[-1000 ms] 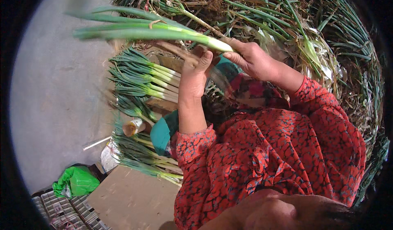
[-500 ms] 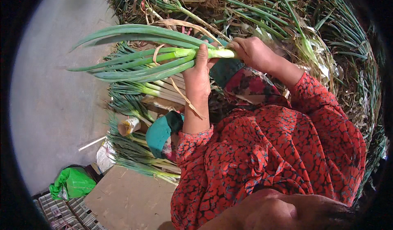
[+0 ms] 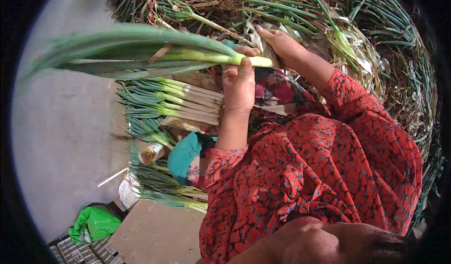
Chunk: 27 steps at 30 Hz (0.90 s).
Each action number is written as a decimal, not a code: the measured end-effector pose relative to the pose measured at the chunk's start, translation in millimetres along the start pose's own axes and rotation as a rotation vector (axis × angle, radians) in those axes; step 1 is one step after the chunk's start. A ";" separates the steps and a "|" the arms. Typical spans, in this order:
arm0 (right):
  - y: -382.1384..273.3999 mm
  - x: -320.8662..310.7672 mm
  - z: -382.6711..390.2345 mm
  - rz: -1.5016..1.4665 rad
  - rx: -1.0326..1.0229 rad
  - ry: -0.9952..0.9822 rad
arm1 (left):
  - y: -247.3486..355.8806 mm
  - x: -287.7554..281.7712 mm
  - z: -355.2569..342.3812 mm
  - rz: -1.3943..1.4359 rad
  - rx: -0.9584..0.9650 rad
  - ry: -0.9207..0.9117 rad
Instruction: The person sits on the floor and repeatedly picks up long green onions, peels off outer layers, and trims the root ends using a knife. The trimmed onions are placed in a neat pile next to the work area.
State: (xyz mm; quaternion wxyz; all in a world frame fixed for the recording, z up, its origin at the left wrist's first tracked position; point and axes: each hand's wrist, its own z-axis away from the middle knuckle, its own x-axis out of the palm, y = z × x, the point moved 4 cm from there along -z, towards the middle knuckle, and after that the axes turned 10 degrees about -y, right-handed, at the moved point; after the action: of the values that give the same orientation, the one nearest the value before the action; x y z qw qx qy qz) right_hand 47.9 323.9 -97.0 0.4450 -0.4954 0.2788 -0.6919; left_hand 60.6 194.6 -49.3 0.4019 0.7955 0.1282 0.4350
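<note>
My left hand [image 3: 238,83] is closed round the pale stalk of a large green onion [image 3: 197,55]. The onion lies sideways, its long green leaves stretching left and blurred at the tips, its white end pointing right. Just beyond that end is my right hand [image 3: 287,47], its fingers drawn together at a pale, limp strip of peeled skin [image 3: 255,37]. Part of those fingers is hidden. Below the held onion, several trimmed green onions [image 3: 188,99] lie side by side, white ends to the right.
Loose onions and dry peelings [image 3: 361,71] heap up at the far side and right. More green onions [image 3: 164,181] lie at the left by a cardboard roll [image 3: 151,153] and a brown board [image 3: 155,231]. A green bag [image 3: 95,222] rests near plastic crates [image 3: 82,252] at lower left.
The dry yellowish leaf that hung from the onion over my left wrist is gone from there. My right hand has come off the onion's white end and moved slightly up. The leaves have swung left.
</note>
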 end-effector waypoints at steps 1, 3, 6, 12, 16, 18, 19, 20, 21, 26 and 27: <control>4.4 -11.1 -8.8 -0.090 -0.072 0.031 | -4.5 3.3 -1.6 -0.094 0.036 0.005; 8.9 -27.3 -13.6 -0.289 0.045 -0.164 | -3.5 -1.9 -1.3 -0.037 0.017 0.215; -6.1 -58.8 -5.2 0.305 -0.103 0.305 | 32.9 -13.4 5.1 0.108 0.163 0.211; -7.9 -306.9 35.1 1.541 -0.160 0.753 | 147.3 -45.6 28.9 0.239 0.444 0.223; -32.2 -389.6 138.6 1.378 0.067 1.054 | 192.4 -68.1 63.0 0.368 0.611 0.197; -26.5 -397.7 178.6 1.443 0.312 1.098 | 184.4 -79.7 63.4 0.363 0.645 0.238; -26.9 -401.3 188.4 1.554 0.420 1.045 | 183.3 -78.4 61.4 0.359 0.670 0.256; -20.1 -416.5 182.6 1.739 0.434 0.881 | 180.2 -75.5 60.0 0.358 0.667 0.279; -35.1 -337.4 181.3 1.812 0.474 0.887 | 165.8 -82.9 52.0 0.332 0.622 0.310; -61.6 -162.9 116.7 1.547 -0.480 0.436 | 150.6 -76.9 38.7 0.297 0.496 0.412; -70.5 -108.9 108.1 1.552 -0.586 0.224 | 152.6 -76.7 41.3 0.320 0.488 0.449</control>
State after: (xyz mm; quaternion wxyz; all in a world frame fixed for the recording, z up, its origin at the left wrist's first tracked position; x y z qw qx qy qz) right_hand 137.2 458.7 -48.2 0.6177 -0.1868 0.7521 -0.1338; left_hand 26.1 32.1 7.7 0.0892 0.7627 0.1870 0.6127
